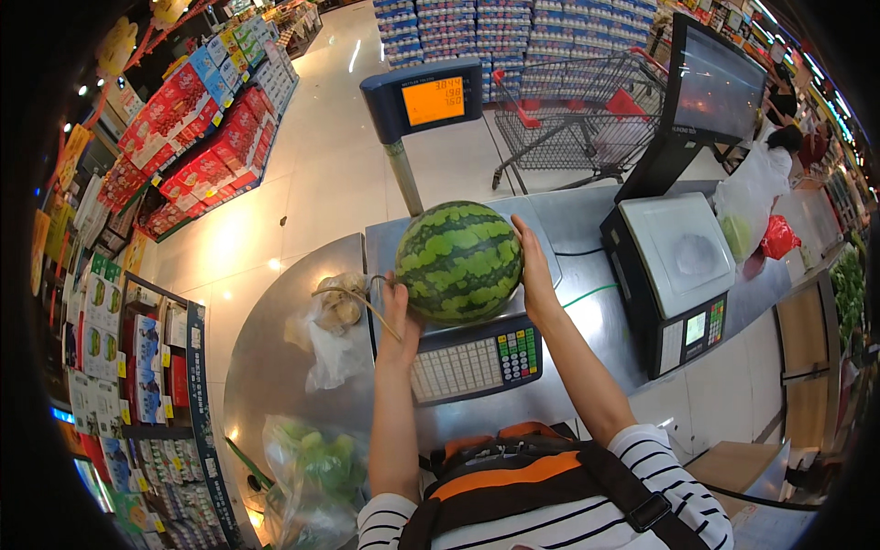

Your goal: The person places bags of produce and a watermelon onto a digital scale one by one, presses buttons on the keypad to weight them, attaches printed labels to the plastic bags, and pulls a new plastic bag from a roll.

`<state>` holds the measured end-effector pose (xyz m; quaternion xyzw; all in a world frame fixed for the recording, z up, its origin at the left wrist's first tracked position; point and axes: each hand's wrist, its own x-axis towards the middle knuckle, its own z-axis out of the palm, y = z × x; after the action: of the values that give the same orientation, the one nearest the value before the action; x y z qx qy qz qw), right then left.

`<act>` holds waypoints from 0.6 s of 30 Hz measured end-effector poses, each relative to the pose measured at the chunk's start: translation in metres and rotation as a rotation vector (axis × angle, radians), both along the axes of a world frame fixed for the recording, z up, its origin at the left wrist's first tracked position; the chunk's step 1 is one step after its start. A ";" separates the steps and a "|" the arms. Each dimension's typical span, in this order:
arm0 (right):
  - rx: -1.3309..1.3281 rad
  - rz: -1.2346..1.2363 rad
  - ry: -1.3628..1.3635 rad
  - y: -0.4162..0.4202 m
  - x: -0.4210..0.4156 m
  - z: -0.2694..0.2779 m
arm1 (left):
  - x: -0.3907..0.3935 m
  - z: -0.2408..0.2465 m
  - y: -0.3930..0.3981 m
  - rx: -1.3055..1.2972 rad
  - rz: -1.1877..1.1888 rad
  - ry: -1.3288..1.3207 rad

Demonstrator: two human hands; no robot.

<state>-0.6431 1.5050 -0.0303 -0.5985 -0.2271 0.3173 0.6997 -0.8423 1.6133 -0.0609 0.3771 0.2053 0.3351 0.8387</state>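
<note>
A striped green watermelon (pixel 459 262) is over the weighing pan of a Mettler Toledo retail scale (pixel 457 368), held from both sides. My left hand (pixel 399 323) presses its near left side, and a dry curled stem (pixel 361 300) extends out past these fingers. Against the right side rests my right hand (pixel 536 271), fingers pointing away from me. Whether the melon's underside touches the pan is hidden. Behind it, the scale's pole carries a display (pixel 433 103) lit orange with figures. The keypad (pixel 517 354) faces me.
On the steel counter (pixel 275 350) lie a bag of brownish produce (pixel 340 309) and a bag of green vegetables (pixel 320 460). A second scale (pixel 677 254) with a tall screen (pixel 718 82) stands right. Beyond are a shopping cart (pixel 577 117), stacked cartons (pixel 481 27) and a person (pixel 784 144) with bags.
</note>
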 end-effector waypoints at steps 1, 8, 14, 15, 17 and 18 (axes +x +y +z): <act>-0.005 0.006 -0.027 -0.003 0.001 0.001 | 0.000 -0.003 -0.002 0.034 0.004 0.002; -0.027 -0.140 -0.129 -0.036 -0.011 0.000 | -0.035 -0.037 0.000 0.085 0.061 -0.014; -0.229 -0.367 -0.217 -0.138 -0.037 -0.106 | -0.095 -0.030 -0.041 0.077 0.321 0.093; -0.363 -0.344 -0.183 -0.152 -0.047 -0.120 | -0.104 -0.034 -0.047 0.047 0.359 0.203; -0.359 -0.257 -0.210 -0.173 -0.064 -0.150 | -0.122 -0.045 -0.061 -0.007 0.425 0.425; -0.399 -0.214 -0.200 -0.177 -0.070 -0.164 | -0.133 -0.056 -0.065 0.027 0.379 0.552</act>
<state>-0.7135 1.3275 -0.1946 -0.7739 -0.1633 0.2192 0.5712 -0.9752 1.5484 -0.1167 0.4200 0.4868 0.3729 0.6690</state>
